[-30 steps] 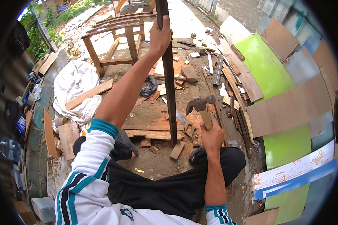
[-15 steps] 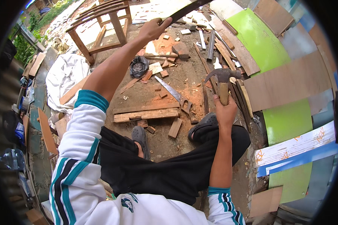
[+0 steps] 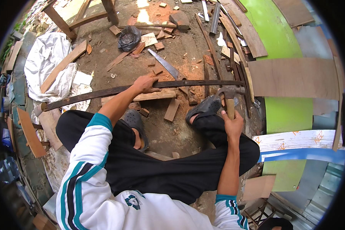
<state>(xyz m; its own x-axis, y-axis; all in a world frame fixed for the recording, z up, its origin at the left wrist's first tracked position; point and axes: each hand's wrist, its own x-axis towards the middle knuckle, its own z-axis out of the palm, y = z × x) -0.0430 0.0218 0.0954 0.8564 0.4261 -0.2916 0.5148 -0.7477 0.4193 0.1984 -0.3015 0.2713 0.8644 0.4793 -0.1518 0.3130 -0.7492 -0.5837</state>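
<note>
My left hand (image 3: 145, 84) is closed over a long, dark, slightly bent strip (image 3: 203, 82), perhaps wood. It stretches crosswise from the left side to near the hammer, above a thick timber piece (image 3: 157, 95) that it partly hides. In my right hand (image 3: 234, 124) is a claw hammer (image 3: 230, 92), gripped by its wooden handle with the head up, close to the strip's right end. I cannot tell whether the head touches the strip. Just beyond the strip, a hand saw (image 3: 165, 66) lies on the ground, its handle partly covered. A small wooden block (image 3: 171, 109) rests between my feet.
A wooden frame (image 3: 88, 19) stands at the far left, near a white cloth sack (image 3: 46, 57) with a plank (image 3: 65, 66) on it. A black plastic bag (image 3: 129, 38) sits among wood scraps. Boards and green panels (image 3: 281, 115) line the right side.
My left hand has come down and nearer from its raised, far position, bringing the dark strip crosswise in front of me. The hammer stays in my right hand. The view has tilted downward.
</note>
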